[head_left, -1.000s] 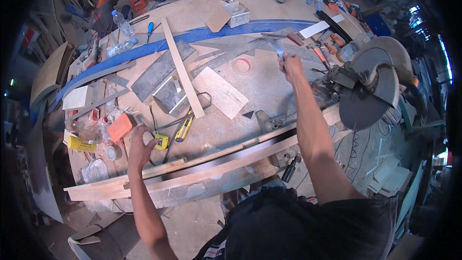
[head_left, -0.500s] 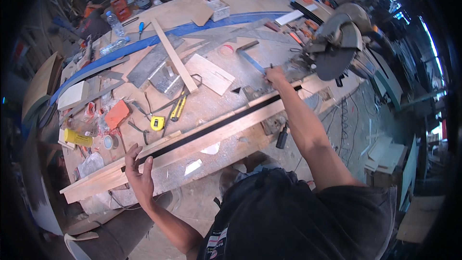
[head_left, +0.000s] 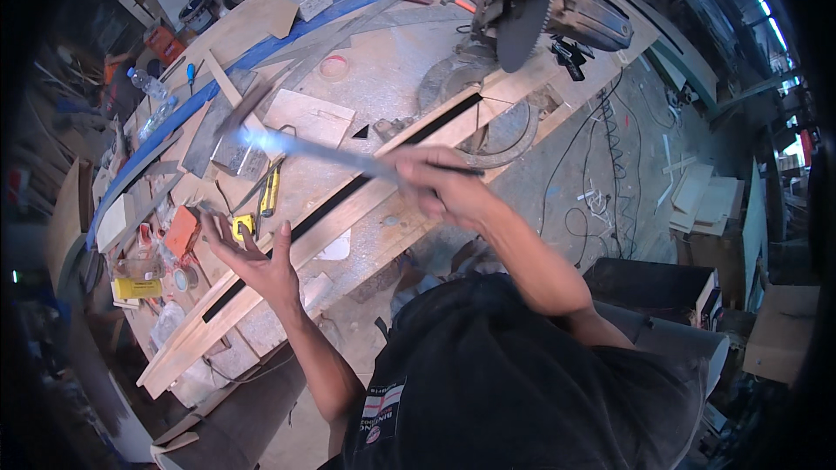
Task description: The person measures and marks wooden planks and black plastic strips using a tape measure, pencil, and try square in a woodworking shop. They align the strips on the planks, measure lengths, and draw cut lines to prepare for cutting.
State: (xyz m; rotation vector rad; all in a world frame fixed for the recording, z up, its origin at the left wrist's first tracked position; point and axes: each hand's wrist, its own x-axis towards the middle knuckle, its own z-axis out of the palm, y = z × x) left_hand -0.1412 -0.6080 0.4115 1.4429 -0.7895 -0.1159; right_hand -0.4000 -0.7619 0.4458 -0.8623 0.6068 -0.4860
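My right hand [head_left: 440,183] is closed around the blade of a carpenter's square [head_left: 322,151], raised above the bench and smeared by motion. Its brown stock points to the far left. A thin dark stick, perhaps a pencil, pokes out on the right side of that hand. Beneath lies a long pale wooden board [head_left: 335,228] with a black strip [head_left: 435,124] along its length. My left hand [head_left: 266,270] is open over the board's left part, fingers spread and thumb up; whether it touches the wood I cannot tell. Beyond it are a yellow tape measure [head_left: 244,224] and a yellow utility knife [head_left: 271,187].
A circular-bladed mitre saw [head_left: 527,26] stands at the far right end of the board. Wood offcuts [head_left: 309,117], an orange block [head_left: 181,231] and a yellow bottle [head_left: 138,288] clutter the bench's left. Cables [head_left: 610,130] trail over the floor at right.
My right hand has lifted the square off the bench and drawn it toward me and left. My left hand stays open over the board. The whole view has shifted and turned.
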